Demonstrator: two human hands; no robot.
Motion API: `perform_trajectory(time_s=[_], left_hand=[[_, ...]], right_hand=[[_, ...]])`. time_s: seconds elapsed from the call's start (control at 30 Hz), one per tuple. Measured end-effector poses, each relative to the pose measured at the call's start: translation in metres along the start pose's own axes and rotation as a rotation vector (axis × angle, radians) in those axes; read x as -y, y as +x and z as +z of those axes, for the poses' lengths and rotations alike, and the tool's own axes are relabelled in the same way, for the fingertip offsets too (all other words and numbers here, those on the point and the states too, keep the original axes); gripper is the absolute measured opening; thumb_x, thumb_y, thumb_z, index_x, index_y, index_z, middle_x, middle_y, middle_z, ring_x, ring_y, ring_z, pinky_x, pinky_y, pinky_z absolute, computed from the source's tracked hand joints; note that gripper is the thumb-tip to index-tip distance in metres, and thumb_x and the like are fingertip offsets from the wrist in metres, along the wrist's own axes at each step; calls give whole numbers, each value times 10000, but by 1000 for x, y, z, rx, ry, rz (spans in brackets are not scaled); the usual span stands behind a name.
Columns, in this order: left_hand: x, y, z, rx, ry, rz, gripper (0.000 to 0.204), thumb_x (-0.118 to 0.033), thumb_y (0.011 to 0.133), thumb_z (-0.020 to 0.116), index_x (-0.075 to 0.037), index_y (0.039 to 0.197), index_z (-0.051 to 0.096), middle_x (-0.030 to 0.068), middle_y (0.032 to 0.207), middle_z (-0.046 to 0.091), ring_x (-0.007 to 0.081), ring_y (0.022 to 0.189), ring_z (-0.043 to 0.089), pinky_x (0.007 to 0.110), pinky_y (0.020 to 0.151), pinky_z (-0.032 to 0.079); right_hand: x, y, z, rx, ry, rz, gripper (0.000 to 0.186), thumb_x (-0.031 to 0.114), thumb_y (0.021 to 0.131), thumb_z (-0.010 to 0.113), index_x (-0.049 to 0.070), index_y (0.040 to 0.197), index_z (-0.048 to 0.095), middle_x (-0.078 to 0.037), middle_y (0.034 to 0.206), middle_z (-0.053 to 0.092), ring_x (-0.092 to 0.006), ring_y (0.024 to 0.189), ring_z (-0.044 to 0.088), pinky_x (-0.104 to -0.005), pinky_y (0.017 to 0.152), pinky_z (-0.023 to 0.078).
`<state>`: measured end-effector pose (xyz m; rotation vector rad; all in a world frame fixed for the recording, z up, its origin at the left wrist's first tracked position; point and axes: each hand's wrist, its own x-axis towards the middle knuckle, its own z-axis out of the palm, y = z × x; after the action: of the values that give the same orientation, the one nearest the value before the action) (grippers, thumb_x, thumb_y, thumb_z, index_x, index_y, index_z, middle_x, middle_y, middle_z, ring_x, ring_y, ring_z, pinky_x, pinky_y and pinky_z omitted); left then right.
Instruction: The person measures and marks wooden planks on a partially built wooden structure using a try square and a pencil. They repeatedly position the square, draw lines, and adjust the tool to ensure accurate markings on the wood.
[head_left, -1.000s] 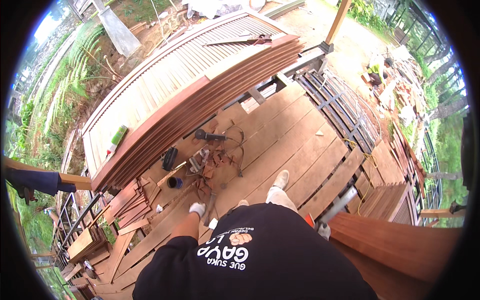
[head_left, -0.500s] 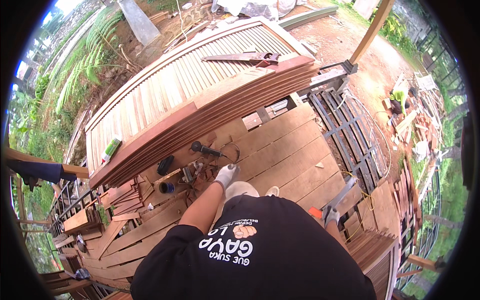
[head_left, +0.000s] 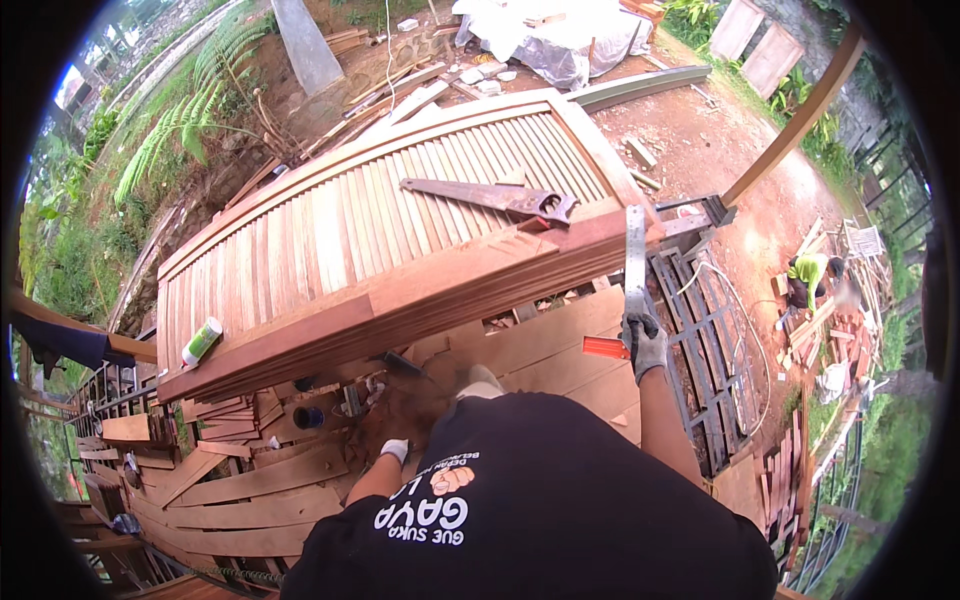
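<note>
My right hand [head_left: 647, 345], in a grey glove, is closed around a carpenter's square with a metal blade [head_left: 635, 255] and an orange-red stock [head_left: 604, 347]. The blade points away from me, its tip overlapping the right corner of a stack of louvred wooden shutters [head_left: 400, 275] in the view. Low on the left, my left hand [head_left: 397, 450] in a white glove is beside my body above the plank floor; its fingers are too unclear to read. On the top shutter lies a handsaw [head_left: 490, 198]. A green-and-white container [head_left: 202, 341] rests at its left end.
Below the stack are a dark power tool [head_left: 402, 365], a dark tin [head_left: 308, 417] and wood offcuts [head_left: 228, 420]. A metal grating [head_left: 710, 350] lies right of the planks [head_left: 560, 365]. Far right, a person in a bright green top [head_left: 808, 275] crouches by scrap wood. A post [head_left: 795, 115] stands behind.
My right hand has swung forward and up with the square, from low on the right to the stack's corner. My left hand has drawn back toward me, and the view has shifted.
</note>
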<state>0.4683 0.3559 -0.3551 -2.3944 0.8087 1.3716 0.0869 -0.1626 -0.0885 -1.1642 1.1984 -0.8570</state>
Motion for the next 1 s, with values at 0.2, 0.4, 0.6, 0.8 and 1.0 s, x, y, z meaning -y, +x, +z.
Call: perform_trajectory(time_s=[0.2, 0.4, 0.6, 0.8, 1.0], left_hand=[[-65, 4, -89, -227, -872, -97, 316, -348, 975, 570, -104, 1108, 722, 112, 970, 736, 271, 831, 702, 397, 707, 559], [-144, 49, -136, 172, -2056, 458, 162, -298, 956, 608, -148, 902, 641, 6, 717, 573, 185, 617, 559, 337, 535, 408], [-286, 2, -77, -330, -1154, -39, 198, -252, 956, 598, -122, 813, 641, 65, 724, 586, 250, 644, 562, 380, 585, 425], [-309, -76, -13, -269, -1442, -253, 144, -215, 939, 644, -114, 837, 654, 42, 682, 585, 208, 573, 560, 348, 523, 443], [-375, -115, -17, -544, -2109, -623, 163, -229, 939, 674, -71, 907, 695, 50, 735, 667, 187, 623, 633, 319, 582, 516]], right_hand=[[41, 121, 10, 68, -210, 8, 133, 66, 965, 645, 11, 1067, 710, -41, 915, 740, -112, 755, 668, -276, 659, 548], [71, 250, 57, 227, -596, -188, 213, 180, 919, 722, 13, 1050, 734, -58, 910, 752, -130, 770, 675, -321, 729, 549], [88, 345, 94, 343, -755, -164, 235, 220, 871, 749, 96, 1072, 752, -116, 974, 758, -224, 888, 723, -356, 803, 561], [82, 380, 115, 408, -810, -299, 238, 163, 866, 717, 96, 1092, 742, -149, 1013, 748, -305, 949, 718, -398, 867, 561], [57, 417, 75, 432, -983, -513, 290, 231, 896, 660, 111, 1157, 692, -154, 1148, 693, -333, 1054, 671, -432, 932, 521]])
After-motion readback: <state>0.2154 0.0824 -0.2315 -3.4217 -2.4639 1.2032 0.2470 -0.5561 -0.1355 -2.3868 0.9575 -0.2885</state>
